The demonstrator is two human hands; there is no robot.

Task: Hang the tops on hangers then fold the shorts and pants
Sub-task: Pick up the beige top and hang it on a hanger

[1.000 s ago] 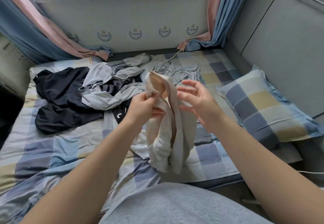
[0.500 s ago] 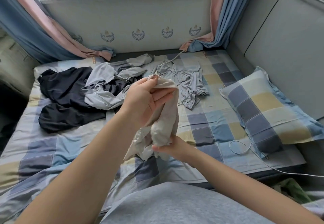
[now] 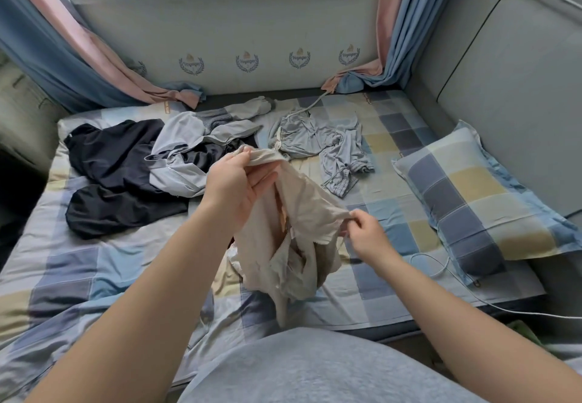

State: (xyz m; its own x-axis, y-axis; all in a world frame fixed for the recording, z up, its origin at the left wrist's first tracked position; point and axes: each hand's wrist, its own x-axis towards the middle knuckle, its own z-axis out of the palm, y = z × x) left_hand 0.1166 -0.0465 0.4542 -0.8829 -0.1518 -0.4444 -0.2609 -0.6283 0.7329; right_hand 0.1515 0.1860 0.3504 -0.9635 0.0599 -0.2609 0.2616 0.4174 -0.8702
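nearest in view, a grey-clad lap, then both forearms reaching out over the bed (image 3: 94, 261). the beige garment (image 3: 302, 213) is held up off the sheet between the hands, in front of the body. its loose bulk hangs down toward me, the low end over the near edge of the bed. right hand (image 3: 362, 235) is the nearer and lower one: thumb and fingertips pinch a thin edge or corner on the garment's right side, the other fingers curled in. left hand (image 3: 234, 188) is farther and higher: thumb and forefinger nip the top hem, the remaining fingers lie fairly straight under the cloth. the edge stretched between the two grips runs on a diagonal, far-left and high to near-right and low. the long axis of the hanging part drops from the left hand back toward the body. i can't tell if it's a top or bottoms; a zip seems to show in the folds. my read: the next move turns on levelling that diagonal, with the right hand coming up and out to match the left so the piece opens flat. beyond the hands, to the left, a black top (image 3: 113, 175) lies with a grey jacket (image 3: 185, 150) partly over it. grey pants (image 3: 321, 138) lie crumpled farther back, right of centre. a pillow (image 3: 472, 198) is at the right with a white cable (image 3: 441, 270) beside it. curtains and a window sill are farthest. no hanger in view.
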